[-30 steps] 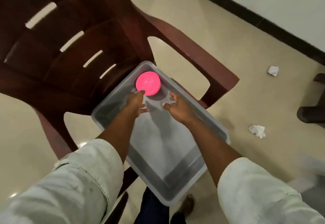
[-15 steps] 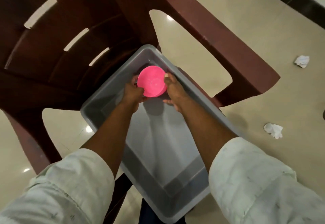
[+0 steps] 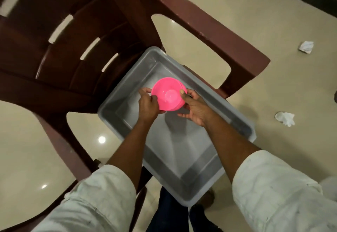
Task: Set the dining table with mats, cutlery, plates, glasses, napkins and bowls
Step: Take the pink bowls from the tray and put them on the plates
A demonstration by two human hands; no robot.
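from the head camera, a person's left hand (image 3: 148, 104) and right hand (image 3: 196, 108) hold a pink bowl (image 3: 168, 94) between them, fingers curled on its rim, thumb pinching the right edge. the bowl hangs above a grey plastic tub (image 3: 184, 160) resting on a dark brown chair (image 3: 78, 36), with crumpled tissues (image 3: 284, 118) on the floor to the right.

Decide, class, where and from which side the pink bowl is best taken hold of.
Grip the pink bowl at its rim, from two opposite sides. It is round and wide with its opening facing up, so the thin rim offers a pinch. The left hand and right hand hold it so above the grey tub.
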